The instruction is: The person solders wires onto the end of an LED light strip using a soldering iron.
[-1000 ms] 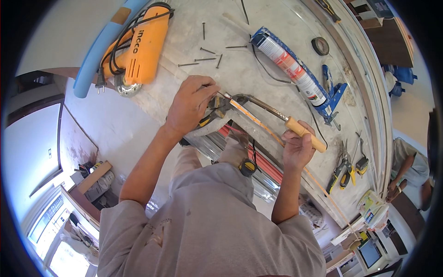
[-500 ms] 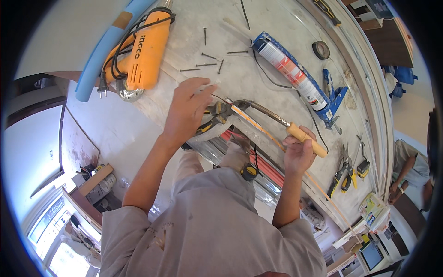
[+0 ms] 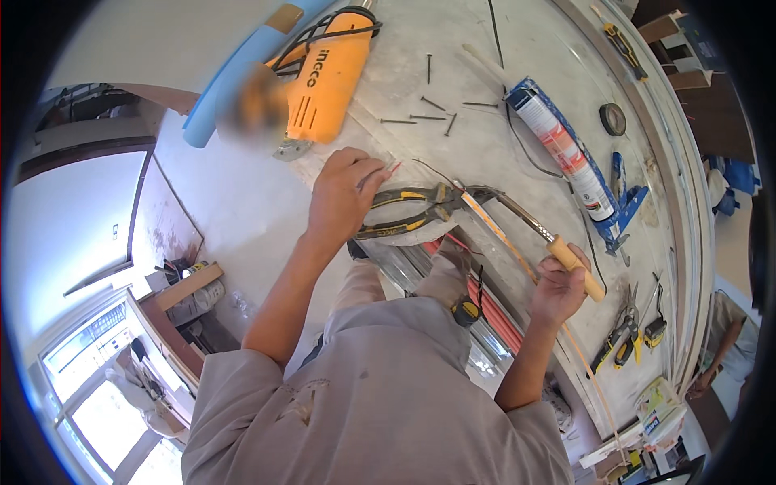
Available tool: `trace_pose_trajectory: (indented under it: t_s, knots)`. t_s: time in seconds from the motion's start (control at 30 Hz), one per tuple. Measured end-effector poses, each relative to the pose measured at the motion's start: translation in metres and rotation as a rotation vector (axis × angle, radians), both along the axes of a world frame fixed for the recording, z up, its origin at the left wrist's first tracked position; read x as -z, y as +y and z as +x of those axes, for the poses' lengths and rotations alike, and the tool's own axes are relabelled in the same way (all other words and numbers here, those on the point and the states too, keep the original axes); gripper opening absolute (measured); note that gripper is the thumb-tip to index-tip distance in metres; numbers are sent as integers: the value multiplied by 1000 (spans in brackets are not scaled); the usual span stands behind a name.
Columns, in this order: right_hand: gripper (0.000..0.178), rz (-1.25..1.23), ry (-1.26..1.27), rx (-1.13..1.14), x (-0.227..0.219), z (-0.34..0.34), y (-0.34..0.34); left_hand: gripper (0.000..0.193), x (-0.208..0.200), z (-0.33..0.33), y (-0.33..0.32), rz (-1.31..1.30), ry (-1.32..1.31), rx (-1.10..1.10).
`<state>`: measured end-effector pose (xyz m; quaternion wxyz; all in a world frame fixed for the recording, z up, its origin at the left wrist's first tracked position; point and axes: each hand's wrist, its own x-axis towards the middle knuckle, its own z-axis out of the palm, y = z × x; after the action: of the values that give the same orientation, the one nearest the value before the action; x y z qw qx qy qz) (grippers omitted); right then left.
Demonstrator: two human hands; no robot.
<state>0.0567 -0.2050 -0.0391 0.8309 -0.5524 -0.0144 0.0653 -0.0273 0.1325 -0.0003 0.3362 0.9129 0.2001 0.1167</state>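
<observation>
My right hand (image 3: 558,287) is closed around the wooden handle of a soldering iron (image 3: 579,268). The iron's metal shaft points up and left, its tip end beside pliers. Just below the shaft runs a narrow orange-and-white LED strip (image 3: 501,234), passing by my right fingers; a thin dark wire (image 3: 432,168) rises from its upper end. To the left, my left hand (image 3: 346,194) is closed in a pinch on a thin red-tipped piece (image 3: 394,170) that looks like wire. Black-and-yellow pliers (image 3: 404,212) lie between my hands, under the strip's end.
An orange heat gun (image 3: 331,77), partly behind a blurred patch, and a blue tube (image 3: 234,77) lie at far left. Several screws (image 3: 428,69) are scattered beyond my hands. A blue caulking gun (image 3: 566,149), black tape roll (image 3: 613,119) and snips (image 3: 618,331) lie to the right.
The whole scene has shifted right in the picture. My left fingers, spread before, are now pinched together with a red-tipped piece showing. My right hand keeps its hold on the soldering iron.
</observation>
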Motion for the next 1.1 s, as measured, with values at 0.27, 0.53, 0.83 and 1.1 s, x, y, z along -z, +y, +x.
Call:
trace_pose_trajectory:
  t_s: [0.27, 0.53, 0.83, 1.1]
  knots:
    - [50, 43, 18, -11, -1, -1, 2, 12, -2, 4, 10, 214, -4, 225]
    - [49, 58, -17, -29, 1, 1, 1, 14, -24, 9, -2, 123, -18, 333]
    - [35, 70, -381, -220, -39, -5, 7, 15, -56, 12, -142, -424, -240, 522]
    - [37, -79, -439, -200, -60, -5, 27, 14, -51, 18, -127, -254, -277, 618]
